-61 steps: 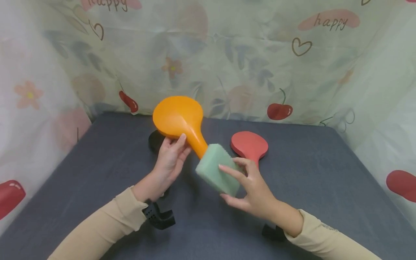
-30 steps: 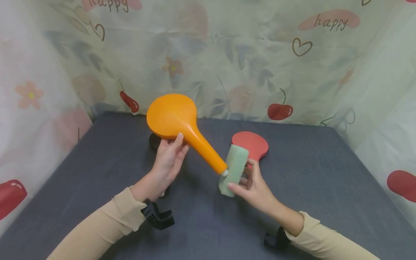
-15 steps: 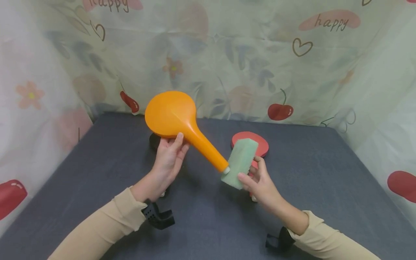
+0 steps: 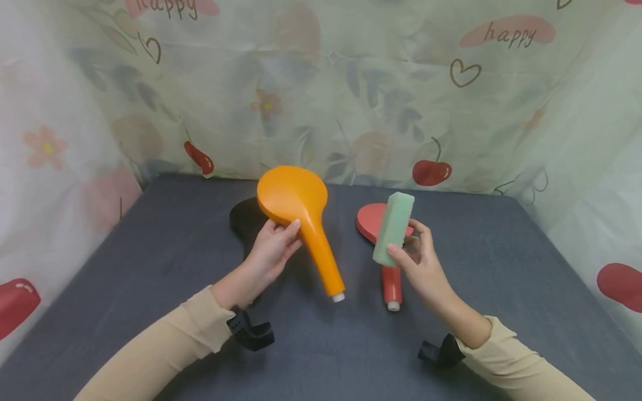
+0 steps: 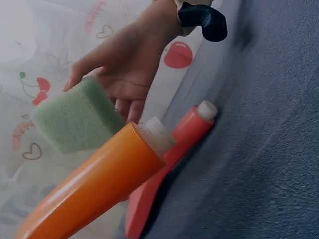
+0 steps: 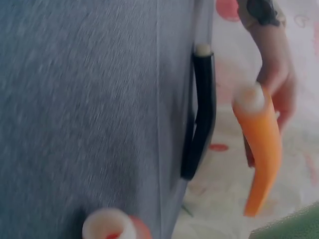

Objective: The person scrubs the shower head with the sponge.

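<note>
My left hand holds an orange shower head by the underside of its round head, thumb on the edge. Its handle slants down to the right, ending in a white threaded connector that shows clearly in the left wrist view. A pale green sponge block is pinched between the thumb and fingers of my right hand, apart from the orange handle. In the right wrist view only a corner of the sponge appears. The spray side of the orange head faces away and is hidden.
On the dark grey tabletop, a red shower head lies behind the sponge, partly covered by it. A black shower head lies behind my left hand. Patterned cloth hangs around the back and sides.
The sponge has moved from the orange handle's end, up and right, turning on edge. My left hand has shifted right and lower, and the handle now points more steeply down.
</note>
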The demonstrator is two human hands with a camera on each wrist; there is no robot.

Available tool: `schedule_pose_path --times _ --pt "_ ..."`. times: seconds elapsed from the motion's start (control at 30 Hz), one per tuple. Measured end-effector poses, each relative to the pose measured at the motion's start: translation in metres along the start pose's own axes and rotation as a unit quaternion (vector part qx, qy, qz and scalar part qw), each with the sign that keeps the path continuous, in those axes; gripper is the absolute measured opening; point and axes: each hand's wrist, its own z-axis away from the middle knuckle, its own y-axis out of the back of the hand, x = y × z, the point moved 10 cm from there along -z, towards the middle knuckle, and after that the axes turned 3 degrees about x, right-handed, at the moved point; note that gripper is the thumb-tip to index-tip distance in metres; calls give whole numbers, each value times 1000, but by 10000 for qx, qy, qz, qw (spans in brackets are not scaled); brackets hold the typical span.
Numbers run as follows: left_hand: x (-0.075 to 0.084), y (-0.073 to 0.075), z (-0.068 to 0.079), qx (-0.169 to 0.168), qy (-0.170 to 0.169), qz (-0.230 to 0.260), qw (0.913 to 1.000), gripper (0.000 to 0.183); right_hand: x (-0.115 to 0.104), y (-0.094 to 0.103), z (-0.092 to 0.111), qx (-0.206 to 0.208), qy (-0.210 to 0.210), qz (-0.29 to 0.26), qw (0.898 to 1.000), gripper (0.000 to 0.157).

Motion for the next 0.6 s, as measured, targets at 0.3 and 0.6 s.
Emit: schedule_pose_path --times 0.3,0.6 --pt "-28 -6 -17 -85 554 -959 9938 42 9 20 -11 241 -44 287 9993 64" --pt "-50 -12 -41 -85 840 -1434 9861 40 18 31 -16 331 -135 346 9988 67"
